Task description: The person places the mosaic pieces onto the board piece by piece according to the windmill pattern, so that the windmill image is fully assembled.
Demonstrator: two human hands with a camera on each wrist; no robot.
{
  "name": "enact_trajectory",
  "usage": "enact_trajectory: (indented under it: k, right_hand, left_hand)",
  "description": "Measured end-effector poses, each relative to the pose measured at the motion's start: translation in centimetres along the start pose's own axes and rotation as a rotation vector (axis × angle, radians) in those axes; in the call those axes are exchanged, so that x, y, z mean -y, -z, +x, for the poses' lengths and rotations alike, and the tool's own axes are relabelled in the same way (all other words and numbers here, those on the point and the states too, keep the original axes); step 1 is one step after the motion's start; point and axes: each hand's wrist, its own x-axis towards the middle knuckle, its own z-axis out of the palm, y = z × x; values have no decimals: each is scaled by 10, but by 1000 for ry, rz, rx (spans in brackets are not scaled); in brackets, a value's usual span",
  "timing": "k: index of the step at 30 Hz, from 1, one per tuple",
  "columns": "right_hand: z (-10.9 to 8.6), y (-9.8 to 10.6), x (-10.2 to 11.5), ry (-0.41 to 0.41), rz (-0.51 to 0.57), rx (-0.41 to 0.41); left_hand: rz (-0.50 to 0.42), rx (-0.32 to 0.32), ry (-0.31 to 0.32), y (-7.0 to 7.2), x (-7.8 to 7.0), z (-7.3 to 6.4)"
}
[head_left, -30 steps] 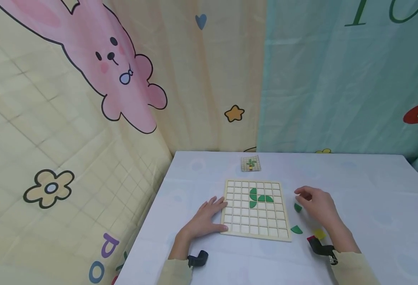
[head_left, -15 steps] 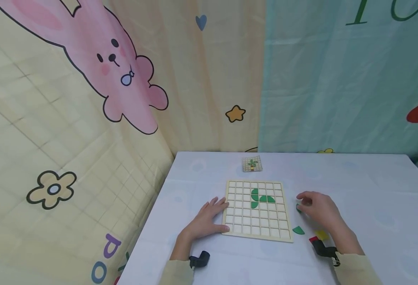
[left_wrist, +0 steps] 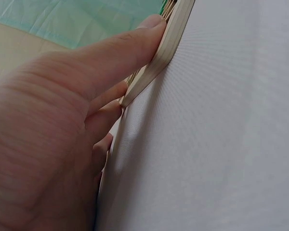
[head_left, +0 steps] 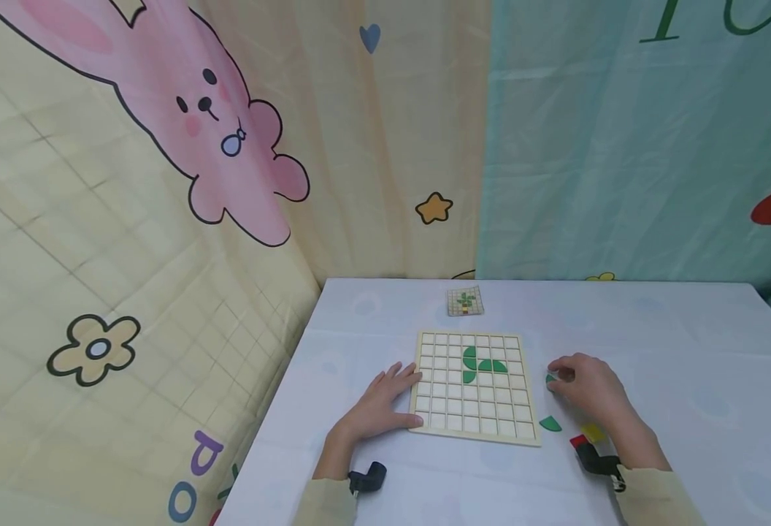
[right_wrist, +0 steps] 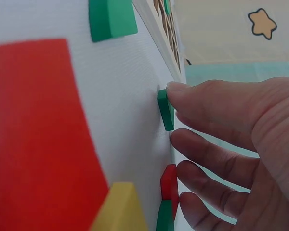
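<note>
A pale wooden grid board (head_left: 447,425) lies on the table with several green quarter-circle pieces (head_left: 469,352) set in its upper cells. My left hand (head_left: 374,408) rests at the board's left side, fingers spread, thumb on the near corner; the left wrist view shows the thumb (left_wrist: 130,48) on the frame's edge. Right of the board, my right hand (head_left: 589,383) pinches a green quarter-circle piece (right_wrist: 166,110) between thumb and forefinger. That piece is tilted, low at the tabletop. The other fingers are loosely bent and hold nothing.
Another green piece (head_left: 550,424) lies by the board's right edge. Near the right wrist are a yellow piece (head_left: 593,434) and a red piece (head_left: 577,440). Further red (right_wrist: 169,183) and green pieces show beyond the fingers. A small pattern card (head_left: 465,301) lies behind the board.
My right hand has come down slightly onto the green piece, which now sits between thumb and forefinger. The left hand and board have kept their place.
</note>
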Motion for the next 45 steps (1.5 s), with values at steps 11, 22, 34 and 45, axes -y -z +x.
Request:
enact_trajectory:
  k: [11, 22, 34, 45]
  right_hand:
    - [-1, -3, -3, -10, -8, 4]
    - [-2, -8, -2, -34, 25, 28]
    - [3, -4, 4, -59, 56, 49]
    - [2, -6, 3, -60, 49, 41]
  left_hand:
    - [2, 4, 2, -1, 0, 1]
    - [0, 9, 5, -1, -1, 0]
    - [-14, 3, 10, 1, 0, 0]
    - [-12, 7, 9, 2, -2, -1]
